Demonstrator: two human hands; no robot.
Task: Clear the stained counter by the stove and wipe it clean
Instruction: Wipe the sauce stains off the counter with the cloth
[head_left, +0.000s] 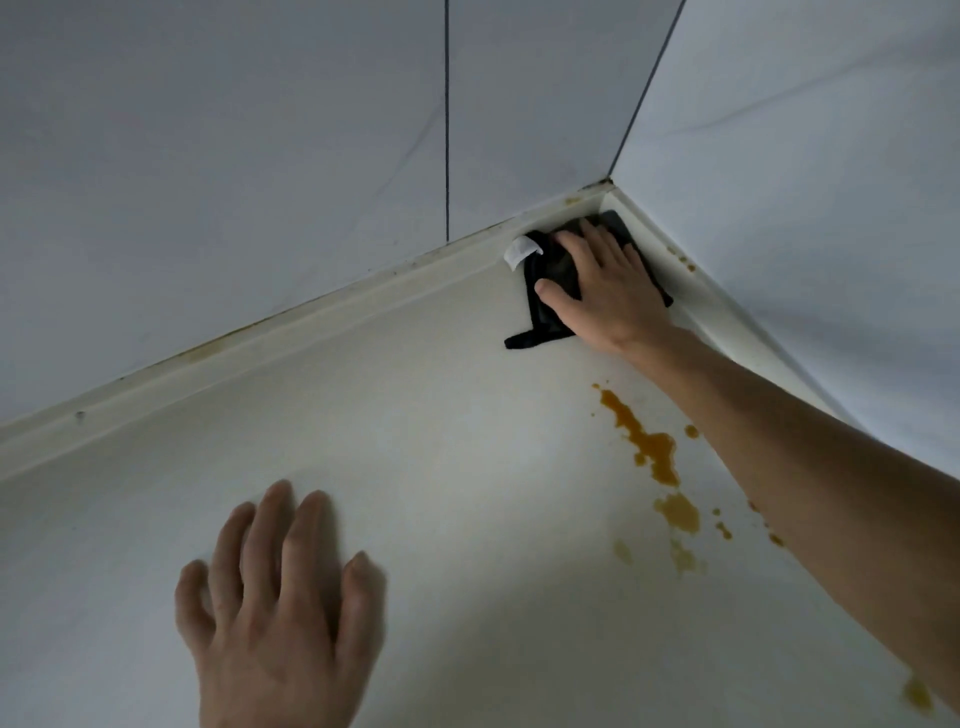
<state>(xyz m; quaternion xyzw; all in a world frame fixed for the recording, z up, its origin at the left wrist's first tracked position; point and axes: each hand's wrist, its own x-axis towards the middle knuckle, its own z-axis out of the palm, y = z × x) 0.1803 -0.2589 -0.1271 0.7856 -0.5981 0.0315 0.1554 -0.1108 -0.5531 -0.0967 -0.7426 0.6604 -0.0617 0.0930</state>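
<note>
A black cloth (545, 291) with a white label (521, 250) lies flat in the far corner of the pale counter (441, 441). My right hand (597, 286) presses on it with fingers spread and straight, the fingertips reaching toward the corner. An orange-brown stain (649, 452) trails across the counter below my right forearm, with smaller blots (678, 512) and drops nearer me. My left hand (280, 597) rests flat on the counter at the lower left, fingers straight, holding nothing.
White tiled walls (260, 156) meet at the corner above the cloth. A raised cream backsplash strip (311, 322) runs along both walls, with small orange spots (685, 262) on the right strip. Another stain patch (918, 696) sits at the lower right.
</note>
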